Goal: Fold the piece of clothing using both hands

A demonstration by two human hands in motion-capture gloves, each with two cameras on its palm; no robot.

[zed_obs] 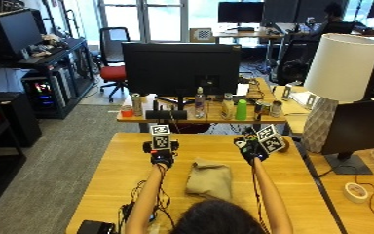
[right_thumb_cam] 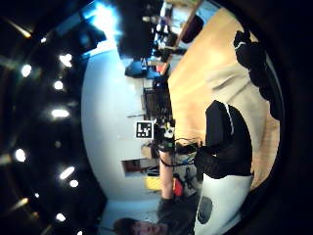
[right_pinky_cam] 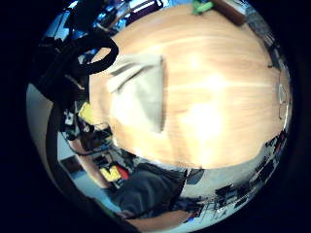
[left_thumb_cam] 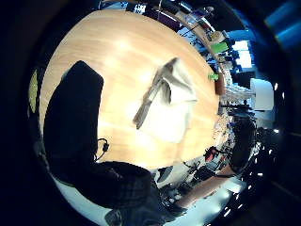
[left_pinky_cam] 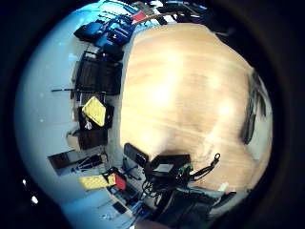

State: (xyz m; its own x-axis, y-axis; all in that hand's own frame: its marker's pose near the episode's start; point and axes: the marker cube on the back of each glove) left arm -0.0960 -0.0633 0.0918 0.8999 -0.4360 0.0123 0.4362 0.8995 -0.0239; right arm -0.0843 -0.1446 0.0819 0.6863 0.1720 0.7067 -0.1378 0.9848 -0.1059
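Two hands, left hand (zed_obs: 161, 157) and right hand (zed_obs: 252, 148), are raised clear on either side of the folded cloth (zed_obs: 209, 179) lying flat on the desk (zed_obs: 109, 170); finger posture cannot be told, suggesting folding is complete.

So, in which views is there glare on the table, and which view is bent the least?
Bright patches of glare lie on the wooden table in both little finger side palm views and in the left thumb side palm view, beside the folded beige garment. The outside view is the least bent; there the table looks evenly lit and the garment shows plainly.
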